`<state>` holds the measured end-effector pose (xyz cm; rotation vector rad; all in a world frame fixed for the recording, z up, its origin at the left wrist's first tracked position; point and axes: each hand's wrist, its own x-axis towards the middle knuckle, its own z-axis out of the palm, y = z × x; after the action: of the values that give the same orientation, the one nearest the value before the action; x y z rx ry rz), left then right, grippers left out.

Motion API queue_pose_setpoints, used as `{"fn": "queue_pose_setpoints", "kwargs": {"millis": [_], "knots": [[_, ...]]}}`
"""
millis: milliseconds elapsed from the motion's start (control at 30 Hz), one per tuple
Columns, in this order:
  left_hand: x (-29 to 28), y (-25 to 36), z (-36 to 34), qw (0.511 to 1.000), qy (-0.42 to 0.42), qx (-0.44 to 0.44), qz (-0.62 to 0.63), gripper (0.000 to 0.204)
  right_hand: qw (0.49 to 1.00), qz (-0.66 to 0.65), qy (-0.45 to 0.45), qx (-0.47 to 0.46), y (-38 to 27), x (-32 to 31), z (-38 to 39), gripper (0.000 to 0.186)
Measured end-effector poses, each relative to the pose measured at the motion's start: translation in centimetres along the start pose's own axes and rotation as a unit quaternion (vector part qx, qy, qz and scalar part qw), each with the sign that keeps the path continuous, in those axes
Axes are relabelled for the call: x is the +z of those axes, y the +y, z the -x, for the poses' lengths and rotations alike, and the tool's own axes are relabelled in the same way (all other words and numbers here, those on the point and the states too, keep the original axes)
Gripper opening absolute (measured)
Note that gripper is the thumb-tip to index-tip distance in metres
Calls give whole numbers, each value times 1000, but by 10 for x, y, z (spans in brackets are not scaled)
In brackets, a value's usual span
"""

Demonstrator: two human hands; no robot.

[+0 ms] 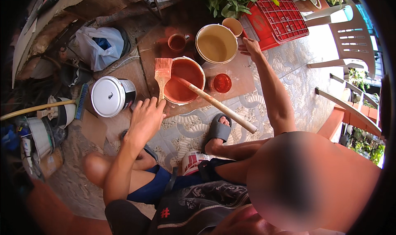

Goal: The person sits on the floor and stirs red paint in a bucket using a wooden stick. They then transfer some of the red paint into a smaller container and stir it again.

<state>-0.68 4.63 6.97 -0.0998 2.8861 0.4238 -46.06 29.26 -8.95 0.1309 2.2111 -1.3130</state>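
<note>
My left hand [147, 118] is closed round the handle of a wide paintbrush [163, 70], its bristles up and coated in orange-red. Just behind the brush stands a bucket of red-orange paint [187, 72], with a paint-smeared stick [222, 108] leaning out over its near rim. My right hand [250, 48] reaches to the far right, fingers apart, beside a cream bucket of yellowish liquid [215, 45]; I see nothing held in it. A small tan pot [232, 27] is close by. A clear cup of red liquid [222, 83] sits right of the paint.
A red crate [272, 22] stands beyond my right hand, with plants [231, 2] behind. A lidded white tub [108, 96], a plastic bag [99, 47] and a broom [78, 102] lie left. A reddish mug [177, 42] stands behind the paint. White chairs [350, 41] are at right.
</note>
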Motion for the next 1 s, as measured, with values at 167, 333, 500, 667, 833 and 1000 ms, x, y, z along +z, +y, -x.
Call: {"fn": "queue_pose_setpoints", "kwargs": {"millis": [167, 333, 500, 667, 833, 1000], "knots": [[1, 0, -4, 1000, -18, -7, -2, 38, 997, -28, 68, -23, 6, 42, -55, 35], [5, -4, -12, 1000, 6, 17, -3, 39, 994, -50, 94, -10, 16, 36, -81, 33], [3, 0, -11, 1000, 3, 17, 3, 39, 991, -49, 124, -28, 25, 21, -48, 37], [-1, 6, -8, 1000, 0, 13, 1, 38, 987, -20, 159, -11, 35, -12, -4, 50], [-7, 10, -2, 999, 21, 22, -7, 37, 986, 60, 152, -26, 22, -59, 45, 51], [-19, 10, 6, 998, 58, 13, -16, 34, 982, 113, 128, -84, -19, -87, 89, 48]]}}
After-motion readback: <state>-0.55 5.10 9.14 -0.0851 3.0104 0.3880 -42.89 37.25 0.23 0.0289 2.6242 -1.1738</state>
